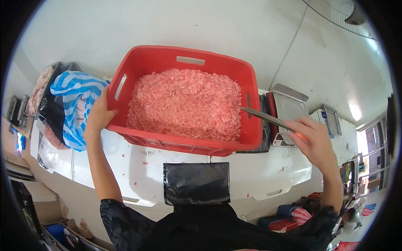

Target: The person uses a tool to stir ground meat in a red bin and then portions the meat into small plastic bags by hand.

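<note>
A large red plastic crate (176,144) holds a broad heap of pink minced meat (184,104). It stands tilted toward me above the white worktop. My left hand (99,113) grips the crate's left end, close to its handle slot. Over the crate's right side, my right hand (310,138) is closed around a long metal knife (266,116). Its blade points left, with the tip over the crate's right inner wall beside the meat. A bit of orange shows at the handle, which my fingers mostly hide.
A blue-and-white striped plastic bag (77,111) lies left of the crate, beside a dark tray with pale meat (41,90). At right stands a scale (289,109) with a metal platform. Meat scraps dot the white worktop (150,167). A wire-guarded fan (341,14) hangs upper right.
</note>
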Demonstrator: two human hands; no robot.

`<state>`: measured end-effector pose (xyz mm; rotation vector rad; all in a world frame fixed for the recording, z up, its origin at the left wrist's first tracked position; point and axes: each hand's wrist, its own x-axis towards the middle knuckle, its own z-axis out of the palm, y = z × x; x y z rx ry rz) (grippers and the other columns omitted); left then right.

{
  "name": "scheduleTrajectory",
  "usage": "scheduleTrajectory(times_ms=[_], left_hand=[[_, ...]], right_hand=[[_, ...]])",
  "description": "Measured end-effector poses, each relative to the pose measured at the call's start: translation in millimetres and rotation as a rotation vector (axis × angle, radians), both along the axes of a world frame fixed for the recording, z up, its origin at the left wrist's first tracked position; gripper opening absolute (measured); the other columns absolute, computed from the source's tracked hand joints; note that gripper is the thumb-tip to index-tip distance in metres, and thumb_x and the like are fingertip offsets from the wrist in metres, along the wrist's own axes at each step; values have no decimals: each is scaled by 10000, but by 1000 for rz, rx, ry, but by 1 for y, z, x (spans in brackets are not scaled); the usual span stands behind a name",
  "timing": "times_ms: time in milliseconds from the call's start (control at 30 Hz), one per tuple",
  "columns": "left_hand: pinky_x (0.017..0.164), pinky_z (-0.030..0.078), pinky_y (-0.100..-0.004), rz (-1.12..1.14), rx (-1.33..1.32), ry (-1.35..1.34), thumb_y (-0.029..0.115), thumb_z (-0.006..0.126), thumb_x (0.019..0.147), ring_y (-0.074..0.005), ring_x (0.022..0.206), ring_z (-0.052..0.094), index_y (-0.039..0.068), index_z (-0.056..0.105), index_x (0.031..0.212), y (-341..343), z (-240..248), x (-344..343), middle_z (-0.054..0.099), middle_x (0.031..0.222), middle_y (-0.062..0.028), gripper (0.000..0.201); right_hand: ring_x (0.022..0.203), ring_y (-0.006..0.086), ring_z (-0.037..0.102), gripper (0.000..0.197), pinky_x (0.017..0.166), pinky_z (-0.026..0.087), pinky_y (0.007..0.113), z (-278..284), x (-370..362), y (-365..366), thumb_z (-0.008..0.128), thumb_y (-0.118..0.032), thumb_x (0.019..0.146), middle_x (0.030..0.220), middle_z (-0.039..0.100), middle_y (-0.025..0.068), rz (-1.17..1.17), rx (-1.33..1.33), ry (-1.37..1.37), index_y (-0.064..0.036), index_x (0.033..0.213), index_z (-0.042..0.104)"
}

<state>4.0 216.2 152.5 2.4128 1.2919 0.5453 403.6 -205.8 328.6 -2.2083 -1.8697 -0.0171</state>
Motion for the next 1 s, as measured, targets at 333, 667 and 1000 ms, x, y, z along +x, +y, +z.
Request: scheduleTrajectory(times_ms=[333, 667, 1000], left_hand=[[1133, 453, -357, -175, -526, -435, 22, 672, 784, -266, 1306, 607, 43, 443, 1603, 22, 5, 11, 645, 1431, -163, 850], [1174, 425, -324, -164, -681, -698, -6, 520, 649, -262, 1376, 581, 27, 433, 1632, 33, -21, 6, 620, 1479, -172, 987], [1158, 516, -397, -59, -762, -842, 49, 527, 588, -327, 1335, 631, -4, 379, 1646, 18, -19, 13, 608, 1441, -226, 1070]], right_hand=[[747, 352, 687, 221, 710, 558, 460, -54, 42, 137, 782, -84, 806, 818, 726, 127, 173, -536, -306, -59, 1022, 815], [747, 357, 711, 191, 715, 572, 418, -76, 68, 129, 856, -82, 783, 868, 760, 172, 21, -439, -66, -14, 952, 803], [696, 336, 686, 189, 688, 545, 430, -82, 70, 167, 876, -97, 738, 745, 692, 125, 85, -467, -105, -39, 873, 757]])
